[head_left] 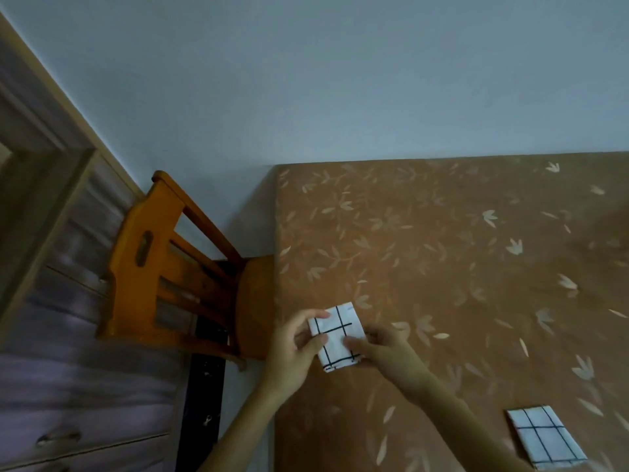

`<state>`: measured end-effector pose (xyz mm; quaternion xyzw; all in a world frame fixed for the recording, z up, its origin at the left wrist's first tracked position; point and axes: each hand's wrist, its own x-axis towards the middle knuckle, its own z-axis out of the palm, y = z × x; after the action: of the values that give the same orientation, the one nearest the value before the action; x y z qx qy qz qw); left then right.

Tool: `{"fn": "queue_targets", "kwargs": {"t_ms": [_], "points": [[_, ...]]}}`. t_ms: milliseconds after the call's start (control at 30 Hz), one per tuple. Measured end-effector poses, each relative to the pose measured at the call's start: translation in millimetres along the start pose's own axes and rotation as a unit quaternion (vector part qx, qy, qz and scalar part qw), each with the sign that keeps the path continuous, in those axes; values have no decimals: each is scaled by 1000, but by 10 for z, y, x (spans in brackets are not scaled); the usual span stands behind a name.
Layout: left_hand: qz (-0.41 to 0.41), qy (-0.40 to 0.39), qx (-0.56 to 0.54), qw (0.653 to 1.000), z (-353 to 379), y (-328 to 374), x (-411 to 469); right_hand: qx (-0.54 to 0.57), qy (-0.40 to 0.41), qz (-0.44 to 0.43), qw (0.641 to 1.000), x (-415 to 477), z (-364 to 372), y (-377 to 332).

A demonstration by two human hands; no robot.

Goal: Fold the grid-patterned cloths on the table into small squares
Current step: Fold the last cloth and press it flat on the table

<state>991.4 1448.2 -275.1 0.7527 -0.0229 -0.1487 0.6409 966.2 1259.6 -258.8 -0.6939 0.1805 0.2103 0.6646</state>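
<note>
Done cloth (544, 437): folded small, flat on the table (476, 250), near right.
Left hand (292, 349): pinches the held cloth (337, 335) at its left edge.
Right hand (384, 349): pinches its right edge.
Held cloth: already small, at the table's left edge.
Left: likely just setting it down.

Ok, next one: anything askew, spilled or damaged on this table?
Nothing stands out. The left hand and right hand pinch a small folded cloth near the left edge of the table. A second folded cloth lies flat at lower right, slightly turned. No spill or damage shows.
</note>
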Motion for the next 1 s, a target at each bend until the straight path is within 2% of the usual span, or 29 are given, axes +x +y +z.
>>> {"fn": "queue_targets", "kwargs": {"t_ms": [267,367,500,567,633,733,833,933,1000], "points": [[41,94,200,974,66,-421,1329,-185,23,-18,982,1404,-246,-7],[36,96,260,960,113,-714,1723,-206,46,-18,977,1890,-294,79],[29,63,341,937,248,-981,1975,-241,96,-15,966,2197,-324,222],[64,75,409,907,297,-1063,2006,-324,149,-87,930,2228,-271,296],[129,67,498,855,337,-1166,1989,-442,165,-186,862,2243,-201,386],[196,3,539,819,345,-1289,1932,-529,91,-249,806,2299,-208,523],[187,-16,579,793,257,-1298,1892,-576,60,-264,771,2311,-372,651],[148,-7,575,805,171,-1255,1834,-581,49,-240,776,2286,-513,658],[121,11,533,838,169,-1205,1763,-551,38,-235,799,2234,-553,627]]}}
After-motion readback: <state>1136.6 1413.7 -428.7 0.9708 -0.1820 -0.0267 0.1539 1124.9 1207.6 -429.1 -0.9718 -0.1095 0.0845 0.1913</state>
